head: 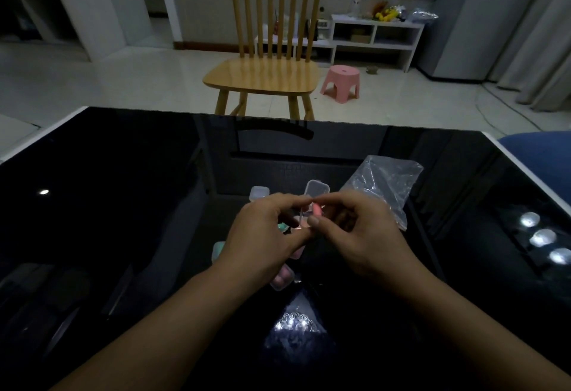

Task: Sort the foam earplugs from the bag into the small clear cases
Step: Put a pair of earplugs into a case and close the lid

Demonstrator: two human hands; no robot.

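Note:
Both hands meet above the middle of the black glossy table (123,205). My left hand (265,236) holds an open small clear case (315,190), whose lid stands up behind the fingers. My right hand (361,236) pinches a pink foam earplug (317,209) at the case's mouth. The clear plastic bag (386,180) lies flat just behind my right hand. Another clear case (259,191) sits behind my left hand. A case with pink earplugs (282,281) lies under my left wrist. Green earplugs (282,228) and a pale green case (218,250) show partly beside my left hand.
A wooden chair (265,75) stands past the table's far edge, with a pink stool (341,80) to its right. A blue seat (540,155) is at the table's right corner. Ceiling lights reflect on the glass at the right and near me.

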